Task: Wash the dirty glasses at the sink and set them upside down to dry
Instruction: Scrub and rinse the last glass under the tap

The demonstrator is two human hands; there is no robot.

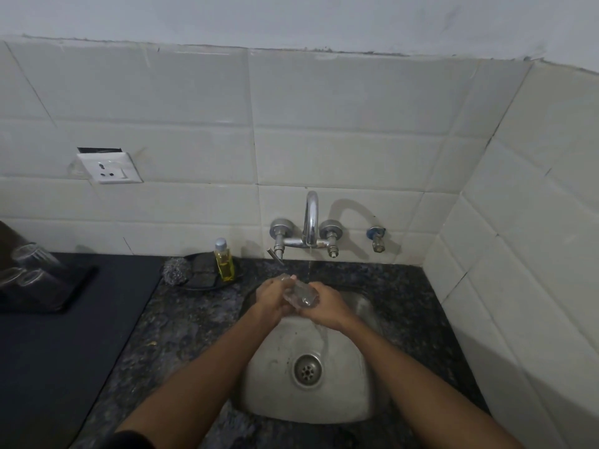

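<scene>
A clear drinking glass (299,294) lies tilted between both my hands over the steel sink (353,403). My left hand (272,296) grips its far end, with the fingertips on the rim. My right hand (327,306) wraps the near end. A thin stream of water falls from the chrome tap (311,218) just behind my hands and runs down the basin toward the drain (307,369). Several clear glasses (29,264) stand on a dark tray (69,291) at the far left of the counter.
A steel scrubber (176,270), a dark sponge (203,270) and a bottle of yellow dish soap (223,260) sit on a black dish left of the tap. A wall socket (108,168) is on the tiles. The tiled side wall closes in on the right.
</scene>
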